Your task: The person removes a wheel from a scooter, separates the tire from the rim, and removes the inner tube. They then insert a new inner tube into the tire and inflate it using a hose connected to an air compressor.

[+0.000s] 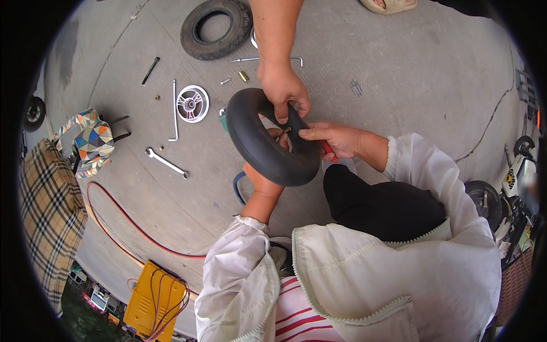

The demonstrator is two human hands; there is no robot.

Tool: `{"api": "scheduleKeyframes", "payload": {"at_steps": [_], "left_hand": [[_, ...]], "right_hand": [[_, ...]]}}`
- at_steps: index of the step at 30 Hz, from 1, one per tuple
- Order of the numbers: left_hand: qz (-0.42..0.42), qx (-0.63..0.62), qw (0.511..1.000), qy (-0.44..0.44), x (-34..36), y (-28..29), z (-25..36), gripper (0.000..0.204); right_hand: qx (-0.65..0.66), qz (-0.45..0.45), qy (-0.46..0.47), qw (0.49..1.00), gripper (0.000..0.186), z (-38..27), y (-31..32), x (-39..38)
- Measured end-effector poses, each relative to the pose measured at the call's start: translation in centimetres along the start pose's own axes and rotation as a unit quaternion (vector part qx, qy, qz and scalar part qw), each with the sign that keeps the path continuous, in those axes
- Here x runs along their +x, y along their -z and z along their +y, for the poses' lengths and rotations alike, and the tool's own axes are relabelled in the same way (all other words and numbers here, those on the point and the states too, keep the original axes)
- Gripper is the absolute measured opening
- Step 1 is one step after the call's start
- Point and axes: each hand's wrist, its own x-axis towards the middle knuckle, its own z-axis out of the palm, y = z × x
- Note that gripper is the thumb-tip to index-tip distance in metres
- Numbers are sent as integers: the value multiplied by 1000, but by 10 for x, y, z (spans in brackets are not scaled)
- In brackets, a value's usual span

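A black, inflated inner tube [245, 122] is held up in front of me, its brass-coloured valve stem [283, 133] showing in the hole. My left hand [263, 181] grips the tube from below; its fingers are mostly hidden behind the rubber. At the tube's right side my right hand [340, 141] is closed around a red-handled tool [328, 151], thumb against the rubber. The tool's working end is hidden. Another person's hand [283, 94] reaches in from the far side and presses on the tube's upper right part.
Beyond lies a black tyre [213, 28]. Left of the tube are a silver wheel hub [192, 104], an L-shaped bar [174, 111] and a wrench [167, 163]. A red hose [131, 222] curves near a yellow case [151, 299]. A checked cloth [51, 211] hangs at left.
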Motion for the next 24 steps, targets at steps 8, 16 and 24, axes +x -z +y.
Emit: {"api": "scheduleKeyframes", "payload": {"at_steps": [8, 16, 24], "left_hand": [[4, 16, 1000, -20, 0, 4, 8, 18], [3, 23, 999, -39, -1, 9, 11, 14], [-2, 21, 1000, -3, -1, 14, 5, 23]], "right_hand": [[15, 32, 13, 999, 44, 10, -19, -12], [22, 31, 28, 999, 40, 18, -16, -5], [35, 18, 26, 999, 42, 16, -23, -4]]}}
